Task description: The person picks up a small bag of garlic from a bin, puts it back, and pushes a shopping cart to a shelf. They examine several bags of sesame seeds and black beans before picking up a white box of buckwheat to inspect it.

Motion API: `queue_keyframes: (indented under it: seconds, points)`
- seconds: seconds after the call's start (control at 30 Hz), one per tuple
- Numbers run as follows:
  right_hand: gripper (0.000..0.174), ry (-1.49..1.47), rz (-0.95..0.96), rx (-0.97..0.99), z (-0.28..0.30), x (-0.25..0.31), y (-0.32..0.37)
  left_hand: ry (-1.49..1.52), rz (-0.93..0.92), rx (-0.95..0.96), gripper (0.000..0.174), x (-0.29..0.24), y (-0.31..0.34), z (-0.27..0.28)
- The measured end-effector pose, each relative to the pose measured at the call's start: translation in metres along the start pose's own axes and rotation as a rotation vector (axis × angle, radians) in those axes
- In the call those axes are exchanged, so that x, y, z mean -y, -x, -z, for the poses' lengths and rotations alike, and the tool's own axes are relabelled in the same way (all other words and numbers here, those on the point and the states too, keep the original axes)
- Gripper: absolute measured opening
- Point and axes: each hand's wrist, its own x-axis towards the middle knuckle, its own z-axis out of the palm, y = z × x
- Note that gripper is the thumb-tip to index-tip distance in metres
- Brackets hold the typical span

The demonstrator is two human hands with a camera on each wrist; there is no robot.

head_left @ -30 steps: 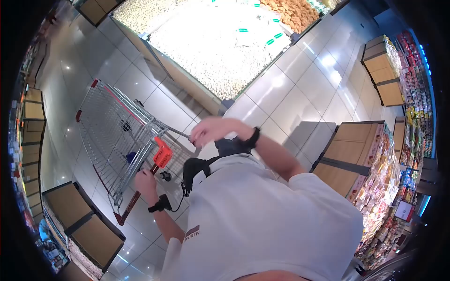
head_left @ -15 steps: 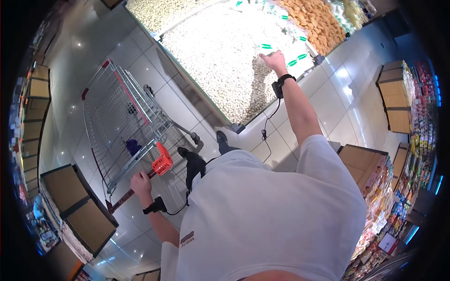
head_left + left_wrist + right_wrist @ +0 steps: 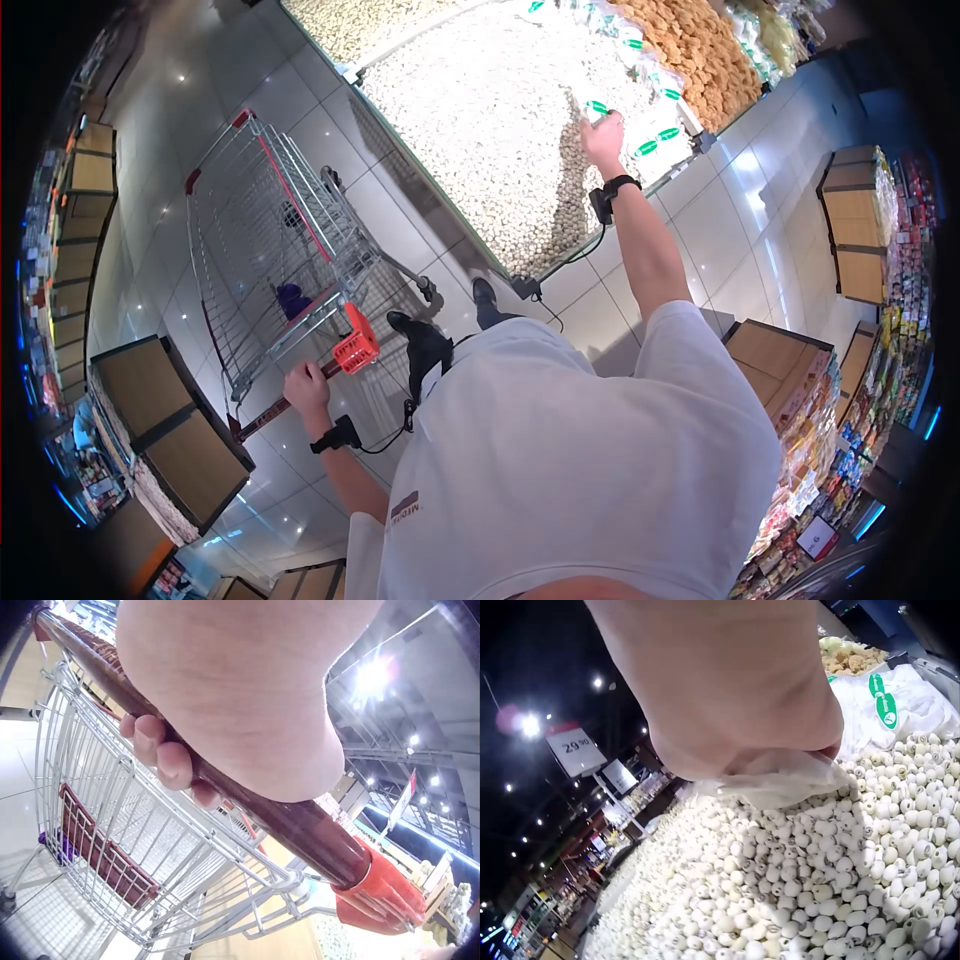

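Note:
The left hand (image 3: 307, 388) grips the dark red handle (image 3: 300, 829) of a wire shopping cart (image 3: 270, 220); in the left wrist view its fingertips curl under the bar. At the right end of the handle sits a red plastic piece (image 3: 379, 896). Over a bin of round white seeds or nuts (image 3: 795, 877), the right hand (image 3: 603, 140) holds a translucent plastic bag (image 3: 780, 780), its fingers mostly hidden behind the palm. More white bags with green labels (image 3: 885, 709) lie on the bin's right side.
Beyond the white bags is a bin of orange-brown pieces (image 3: 690, 60). Wooden display cases (image 3: 180, 430) stand at the left, others (image 3: 775, 360) at the right beside packaged goods. A purple item (image 3: 293, 300) is at the cart. A price sign (image 3: 576, 750) rises over the seeds.
The right hand has swung from in front of the body out over the white bin and now holds a bag. The left hand remains on the cart handle.

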Motion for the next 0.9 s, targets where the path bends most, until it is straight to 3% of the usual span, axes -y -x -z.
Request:
queue_keyframes:
  seconds: [0.07, 0.1, 0.2, 0.23, 0.3, 0.33, 0.37, 0.43, 0.7, 0.77, 0.9]
  points:
    - [0.071, -0.367, -0.085, 0.041, -0.018, -0.023, -0.019, 0.007, -0.019, -0.021, 0.032, 0.000, 0.000, -0.001]
    - [0.071, -0.363, -0.091, 0.032, -0.006, -0.023, -0.015, 0.003, -0.003, -0.009, 0.032, 0.001, -0.001, -0.002]
    - [0.068, -1.033, -0.192, 0.151, 0.062, 0.011, 0.022, -0.008, 0.011, 0.003, 0.032, 0.004, -0.002, -0.004]
    - [0.068, -1.029, -0.197, 0.140, 0.072, 0.007, 0.029, -0.020, 0.017, 0.003, 0.032, 0.005, -0.002, -0.005]
    - [0.068, -1.691, -0.317, 0.426, 0.091, -0.004, 0.045, -0.034, 0.000, 0.004, 0.032, 0.008, 0.000, -0.006]
    - [0.058, -1.905, -0.341, 0.534, 0.102, -0.004, 0.060, -0.052, -0.004, -0.001, 0.032, 0.008, -0.002, -0.008]
    - [0.068, -2.042, -0.149, 0.694, 0.145, 0.029, 0.090, -0.050, -0.013, 0.003, 0.032, 0.006, -0.004, -0.007]
    - [0.079, -2.183, -0.017, 0.885, 0.155, 0.038, 0.106, -0.044, 0.015, 0.053, 0.033, 0.005, -0.004, -0.004]
    - [0.087, -2.331, 0.056, 0.887, 0.156, 0.066, 0.149, -0.063, 0.036, 0.074, 0.036, 0.015, -0.006, -0.011]
    - [0.096, -2.285, 0.099, 0.895, 0.158, 0.064, 0.156, -0.057, 0.024, 0.072, 0.036, 0.016, -0.003, -0.008]
    - [0.094, -2.230, 0.088, 0.904, 0.169, 0.060, 0.164, -0.070, 0.049, 0.061, 0.038, 0.013, -0.001, -0.011]
